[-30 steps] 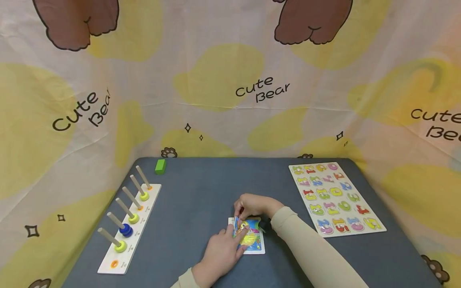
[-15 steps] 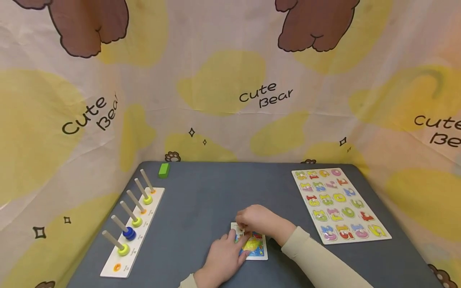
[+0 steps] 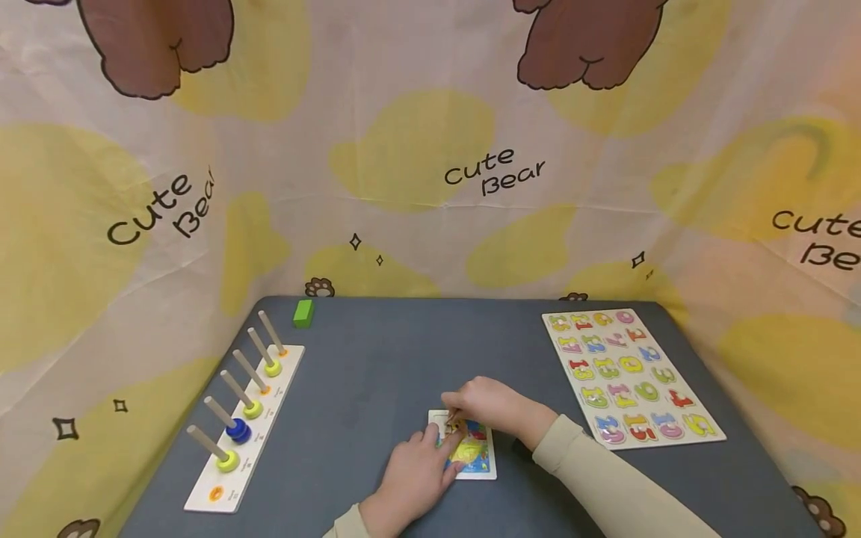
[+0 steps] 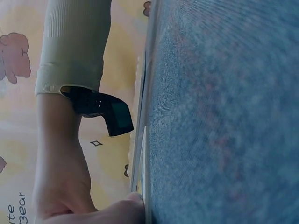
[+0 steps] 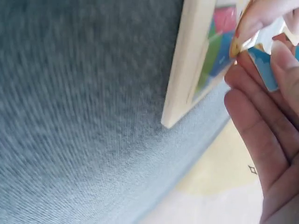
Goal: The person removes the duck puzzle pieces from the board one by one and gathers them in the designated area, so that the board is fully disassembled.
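Note:
A small picture puzzle board (image 3: 480,465) with a pale frame and a yellow, blue and pink picture lies flat near the front middle of the table. My left hand (image 3: 412,474) rests on its left side, fingers stretched over the picture. Over the board's upper part, my right hand (image 3: 489,407) pinches a puzzle piece (image 5: 265,70) between thumb and fingers. Blue shows on that piece in the right wrist view, where the board's wooden frame (image 5: 175,100) is close by. Fingers hide part of the picture and of the piece.
At the left stands a white pegboard (image 3: 222,478) with several upright pegs and yellow and blue rings. A green block (image 3: 303,314) lies at the back left. On the right is a number puzzle board (image 3: 646,441). A printed curtain (image 3: 403,172) hangs behind the table.
My right hand has shifted slightly and turned over the board's top, with the piece tilting from its earlier upright stance. My left hand stays on the board. The head view has shifted slightly.

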`<state>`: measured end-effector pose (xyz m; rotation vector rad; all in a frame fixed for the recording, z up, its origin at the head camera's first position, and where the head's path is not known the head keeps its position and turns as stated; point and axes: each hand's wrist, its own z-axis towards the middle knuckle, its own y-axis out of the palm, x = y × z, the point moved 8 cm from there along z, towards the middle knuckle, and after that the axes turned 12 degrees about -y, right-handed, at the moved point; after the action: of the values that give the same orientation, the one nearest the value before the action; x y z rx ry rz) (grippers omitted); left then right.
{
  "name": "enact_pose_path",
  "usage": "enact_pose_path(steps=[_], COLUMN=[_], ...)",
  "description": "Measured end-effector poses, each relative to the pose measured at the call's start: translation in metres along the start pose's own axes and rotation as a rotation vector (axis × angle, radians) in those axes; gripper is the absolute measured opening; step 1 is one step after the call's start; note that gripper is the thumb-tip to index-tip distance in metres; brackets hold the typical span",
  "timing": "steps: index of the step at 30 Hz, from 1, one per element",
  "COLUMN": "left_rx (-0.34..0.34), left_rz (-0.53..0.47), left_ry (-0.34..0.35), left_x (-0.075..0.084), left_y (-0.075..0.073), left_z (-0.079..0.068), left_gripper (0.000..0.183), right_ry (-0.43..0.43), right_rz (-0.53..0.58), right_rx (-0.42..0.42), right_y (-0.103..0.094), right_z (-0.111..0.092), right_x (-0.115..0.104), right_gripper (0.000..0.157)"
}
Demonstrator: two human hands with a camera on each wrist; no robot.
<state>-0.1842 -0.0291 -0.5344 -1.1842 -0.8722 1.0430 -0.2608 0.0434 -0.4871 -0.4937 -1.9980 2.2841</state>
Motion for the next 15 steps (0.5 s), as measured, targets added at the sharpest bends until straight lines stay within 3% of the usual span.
enact_pose_path(steps=[6, 11, 15], left_rx=[-0.048, -0.022, -0.041], left_rz=[-0.034, -0.082, -0.122], left_ry=[0.000, -0.031, -0.063], left_x=[0.000, -0.005, -0.009], left_y=[0.007, 0.006, 0.004], left_z=[-0.001, 0.003, 0.004], left_gripper=[0.054, 0.056, 0.056], right_ry=[0.141, 0.228, 0.299], right_rz=[0.237, 0.369, 0.482], right_rx=[0.091, 0.216, 0.276], right_y=[-0.003, -0.017, -0.024], right_z=[-0.010, -0.026, -0.044], right_x=[0.015, 0.022, 0.031], right_gripper=[0.005, 0.026, 0.029])
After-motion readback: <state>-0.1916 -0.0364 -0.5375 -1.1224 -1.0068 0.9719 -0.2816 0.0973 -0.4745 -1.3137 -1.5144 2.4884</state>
